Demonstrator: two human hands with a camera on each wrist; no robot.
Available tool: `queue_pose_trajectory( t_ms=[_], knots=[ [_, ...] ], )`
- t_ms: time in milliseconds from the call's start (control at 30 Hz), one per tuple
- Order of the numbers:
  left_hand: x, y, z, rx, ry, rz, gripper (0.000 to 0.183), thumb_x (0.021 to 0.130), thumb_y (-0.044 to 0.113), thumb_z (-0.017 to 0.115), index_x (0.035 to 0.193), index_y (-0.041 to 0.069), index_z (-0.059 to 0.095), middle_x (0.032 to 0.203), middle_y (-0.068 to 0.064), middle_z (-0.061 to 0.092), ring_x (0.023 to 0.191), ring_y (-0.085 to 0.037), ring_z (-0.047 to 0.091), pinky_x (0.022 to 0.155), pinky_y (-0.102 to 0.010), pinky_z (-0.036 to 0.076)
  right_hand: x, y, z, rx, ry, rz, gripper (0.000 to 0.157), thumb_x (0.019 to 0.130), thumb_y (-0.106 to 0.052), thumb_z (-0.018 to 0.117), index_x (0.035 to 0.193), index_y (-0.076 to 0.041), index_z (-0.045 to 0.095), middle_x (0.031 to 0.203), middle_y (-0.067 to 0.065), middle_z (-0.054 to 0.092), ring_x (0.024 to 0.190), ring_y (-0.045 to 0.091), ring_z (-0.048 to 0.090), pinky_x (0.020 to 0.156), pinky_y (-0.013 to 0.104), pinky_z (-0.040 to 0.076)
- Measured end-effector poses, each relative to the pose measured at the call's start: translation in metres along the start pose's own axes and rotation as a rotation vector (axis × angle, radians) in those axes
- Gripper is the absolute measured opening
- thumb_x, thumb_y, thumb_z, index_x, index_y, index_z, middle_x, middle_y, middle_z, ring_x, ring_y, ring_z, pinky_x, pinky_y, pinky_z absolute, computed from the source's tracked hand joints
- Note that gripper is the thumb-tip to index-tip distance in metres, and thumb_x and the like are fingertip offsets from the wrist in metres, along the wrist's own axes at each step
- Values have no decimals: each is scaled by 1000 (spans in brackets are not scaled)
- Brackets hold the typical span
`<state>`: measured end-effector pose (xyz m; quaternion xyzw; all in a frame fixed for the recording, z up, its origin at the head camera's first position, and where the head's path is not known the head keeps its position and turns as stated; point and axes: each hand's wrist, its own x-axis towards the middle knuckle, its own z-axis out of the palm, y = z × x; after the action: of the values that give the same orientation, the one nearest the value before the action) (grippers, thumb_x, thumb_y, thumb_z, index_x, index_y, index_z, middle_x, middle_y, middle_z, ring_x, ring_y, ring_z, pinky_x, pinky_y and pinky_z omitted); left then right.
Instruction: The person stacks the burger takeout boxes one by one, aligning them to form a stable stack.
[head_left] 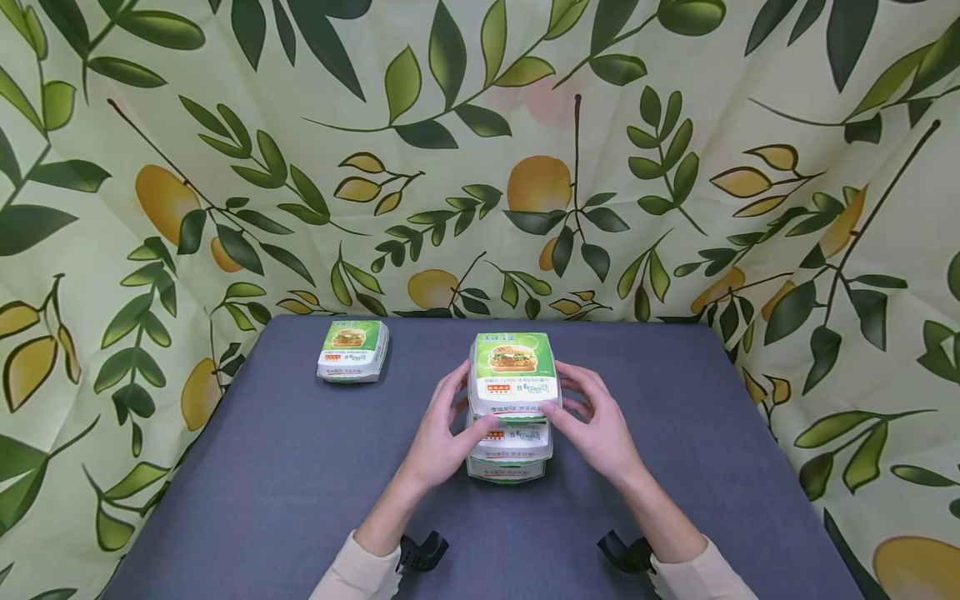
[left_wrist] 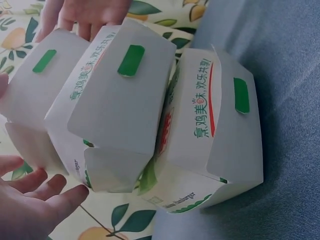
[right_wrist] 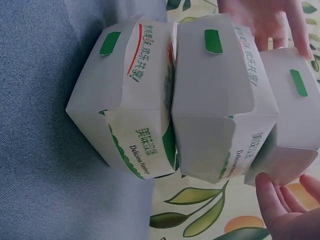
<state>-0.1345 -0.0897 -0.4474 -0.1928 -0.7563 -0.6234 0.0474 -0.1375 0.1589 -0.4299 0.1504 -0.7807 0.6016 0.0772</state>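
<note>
Three white-and-green hamburger boxes stand in a stack on the table. Its top box [head_left: 513, 375] shows a burger picture on its lid and sits slightly askew over the middle box [head_left: 512, 442]; the bottom box [head_left: 506, 470] rests on the cloth. My left hand [head_left: 447, 433] holds the top box at its left side, thumb at the front edge. From the right side my right hand [head_left: 597, 421] holds the same box, its thumb near the front right corner. In the left wrist view, green tabs show on the fronts of the top box [left_wrist: 42, 90], middle box [left_wrist: 125, 95] and bottom box [left_wrist: 235, 115].
Another hamburger box [head_left: 353, 352] lies alone at the back left of the dark blue tablecloth [head_left: 262, 500]. A leaf-and-fruit patterned curtain [head_left: 465, 208] rises behind the table's far edge and along both sides. Black wrist mounts [head_left: 423, 552] hang under the forearms.
</note>
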Motion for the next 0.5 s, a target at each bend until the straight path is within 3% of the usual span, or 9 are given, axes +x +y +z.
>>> queue_pose_trajectory(
  t_ms=[133,333,500],
  knots=[
    [1,-1,0,2,8,22,75,97,16,70,160,9,29,158,-12,31,144,-31,37,115,-57,34,1,1,0,17,-10,-4,59,92,-10,76,146,-7,51,143,11,48,134,26,47,103,21,46],
    [1,3,0,10,28,5,71,97,19,69,158,10,33,157,-11,33,141,-31,39,113,-59,35,0,0,0,39,-30,13,60,94,-10,74,147,-5,48,149,13,47,137,30,46,107,41,47],
    [-1,4,0,-3,42,-2,69,97,19,69,157,9,36,155,-11,36,139,-30,41,112,-61,36,-2,0,1,45,-32,19,61,93,-9,74,147,-3,46,150,13,46,137,31,46,106,28,47]
  ],
)
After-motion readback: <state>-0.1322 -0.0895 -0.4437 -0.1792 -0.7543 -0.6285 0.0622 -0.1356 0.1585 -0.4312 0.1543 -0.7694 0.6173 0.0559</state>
